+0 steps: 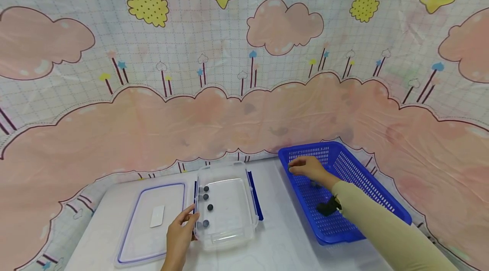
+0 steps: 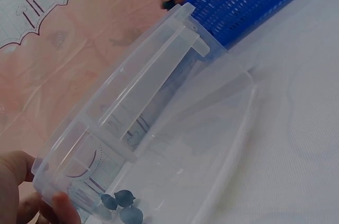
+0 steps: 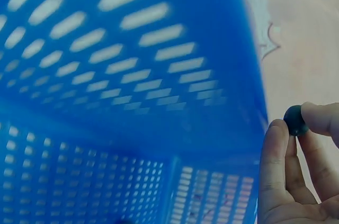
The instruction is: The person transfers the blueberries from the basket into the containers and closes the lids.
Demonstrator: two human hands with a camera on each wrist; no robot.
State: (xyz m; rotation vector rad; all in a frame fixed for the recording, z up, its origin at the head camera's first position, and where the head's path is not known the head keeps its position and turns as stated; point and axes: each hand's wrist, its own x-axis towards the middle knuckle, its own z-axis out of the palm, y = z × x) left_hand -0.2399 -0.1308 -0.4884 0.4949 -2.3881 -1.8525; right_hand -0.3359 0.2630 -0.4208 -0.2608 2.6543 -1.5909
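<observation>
My left hand (image 1: 180,233) grips the near left edge of a clear plastic box (image 1: 225,235), fingers and thumb at its wall. Inside, along that left side, lie several dark round berries that look like blueberries (image 1: 210,207); a cluster of blueberries (image 2: 125,198) shows in the left wrist view. Over the left rim of a blue perforated basket (image 1: 324,237), my right hand (image 1: 311,168) pinches one dark blueberry (image 3: 295,120) between thumb and fingertips. Some small dark things (image 1: 315,184) lie in the basket, partly hidden by the right arm.
Left of the box a clear lid (image 1: 133,237) with a blue rim lies flat, a white label (image 1: 157,216) on it. Blue latch flaps (image 1: 255,194) stick out from the box's sides. A patterned cloth (image 1: 229,122) hangs behind the white table (image 1: 282,228).
</observation>
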